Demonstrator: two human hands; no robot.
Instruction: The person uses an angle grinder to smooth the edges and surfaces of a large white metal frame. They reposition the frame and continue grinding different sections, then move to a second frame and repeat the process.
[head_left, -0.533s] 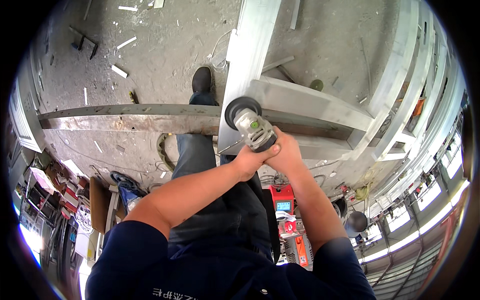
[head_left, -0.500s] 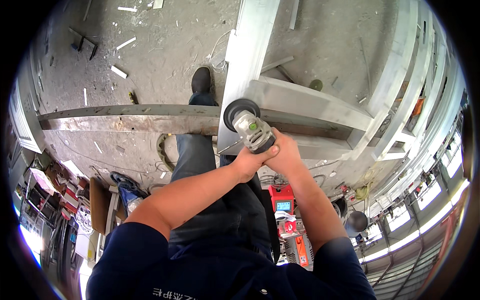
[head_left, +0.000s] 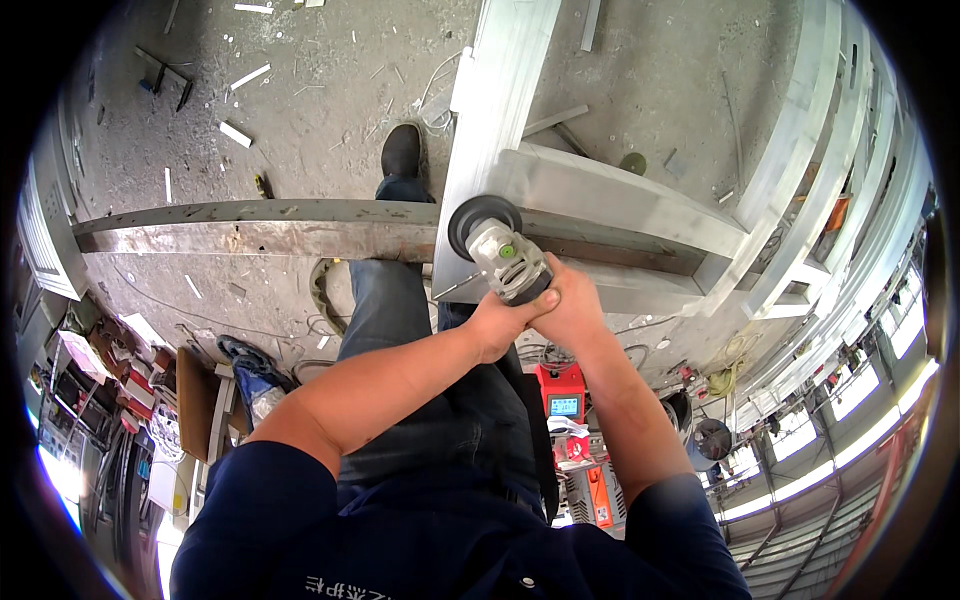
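Both hands are wrapped around an angle grinder [head_left: 503, 257], held out in front of the person's body. The left hand [head_left: 497, 325] curls tight on the rear of the tool from the left; the right hand [head_left: 573, 305] closes over the grip from the right, and the two hands press against each other. The grinder has a pale silver-grey housing with a small green button on top, and a dark round disc with its guard at the far end, just beyond the hands. That disc sits against a long grey metal beam [head_left: 260, 228] that runs out to the left of the hands, at the spot where an upright pale steel section [head_left: 500, 110] crosses it. To the right of the hands a welded steel frame [head_left: 640, 205] slants away. Below the hands are the person's dark trousers and a black shoe [head_left: 403, 152] on the littered concrete floor [head_left: 300, 110]. Nearer the body, under the right forearm, stands a red machine [head_left: 562, 392] with a small screen.
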